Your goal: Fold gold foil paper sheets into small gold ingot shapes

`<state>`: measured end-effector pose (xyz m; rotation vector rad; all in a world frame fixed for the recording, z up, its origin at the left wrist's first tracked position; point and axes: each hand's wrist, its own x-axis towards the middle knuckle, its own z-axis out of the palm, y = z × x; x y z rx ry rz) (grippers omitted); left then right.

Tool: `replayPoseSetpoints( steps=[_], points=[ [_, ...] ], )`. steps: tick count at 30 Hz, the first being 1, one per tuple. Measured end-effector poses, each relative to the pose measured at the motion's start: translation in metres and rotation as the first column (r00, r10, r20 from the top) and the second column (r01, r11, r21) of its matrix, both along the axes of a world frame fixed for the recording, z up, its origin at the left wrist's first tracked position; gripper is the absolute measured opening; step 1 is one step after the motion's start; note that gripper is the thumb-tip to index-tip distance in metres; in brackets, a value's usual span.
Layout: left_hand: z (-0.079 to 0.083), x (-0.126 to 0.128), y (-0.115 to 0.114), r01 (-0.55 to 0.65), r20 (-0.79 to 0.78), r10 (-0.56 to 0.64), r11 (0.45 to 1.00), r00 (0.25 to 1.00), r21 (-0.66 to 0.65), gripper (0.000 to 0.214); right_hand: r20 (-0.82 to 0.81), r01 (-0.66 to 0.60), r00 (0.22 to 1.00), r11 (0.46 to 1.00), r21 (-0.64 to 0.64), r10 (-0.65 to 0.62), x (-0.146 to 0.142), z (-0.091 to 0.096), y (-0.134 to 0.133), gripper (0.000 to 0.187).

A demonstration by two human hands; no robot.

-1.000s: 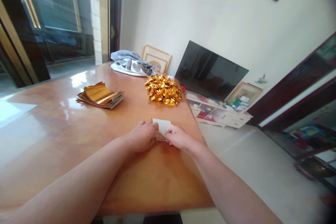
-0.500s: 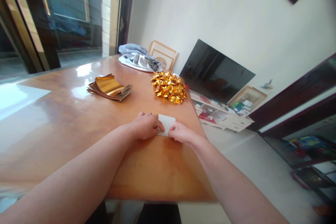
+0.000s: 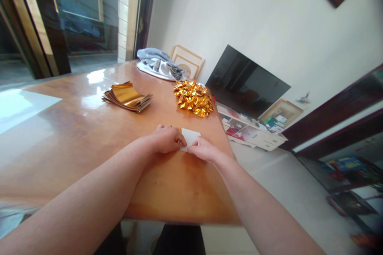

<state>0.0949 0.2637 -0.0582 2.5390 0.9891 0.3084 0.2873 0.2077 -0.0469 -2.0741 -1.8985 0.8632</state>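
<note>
A small pale sheet of paper lies on the table between my hands, with a thin gold strip along its left edge. My left hand is closed on that left edge, thumb and fingertips at the paper. My right hand grips the lower right part of the sheet, its fingers curled together. Both hands hide parts of the paper. Beyond the left hand is a stack of gold foil sheets. A heap of folded gold foil pieces sits past the paper.
The glossy wooden table has its right edge close to my right arm. Grey-blue cloth lies at the far end, near framed pictures. A white cabinet and a television stand beyond.
My right hand has shifted slightly left along the paper's near edge. The left hand stays at the paper's left side. The view has tilted slightly.
</note>
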Motion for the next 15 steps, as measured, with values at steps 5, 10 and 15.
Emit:
replayPoseSetpoints(
  steps=[5, 10, 15],
  points=[
    [0.001, -0.0012, 0.0, -0.028, 0.004, 0.028, 1.0, 1.0, -0.006, 0.033, -0.021, -0.03, 0.999, 0.999, 0.024, 0.03, -0.0065, 0.0007, 0.003, 0.011],
    [-0.0007, -0.0014, 0.0031, -0.019, 0.02, 0.02, 0.999, 1.0, -0.043, 0.035, -0.016, -0.032, 0.999, 0.999, 0.038, 0.033, -0.0087, -0.0005, 0.0062, 0.02],
    [-0.0008, -0.0021, 0.0052, -0.038, 0.041, 0.041, 0.996, 0.998, -0.081, 0.034, 0.013, -0.036, 0.999, 0.998, 0.056, 0.036, -0.0086, -0.0004, 0.0094, 0.024]
  ],
)
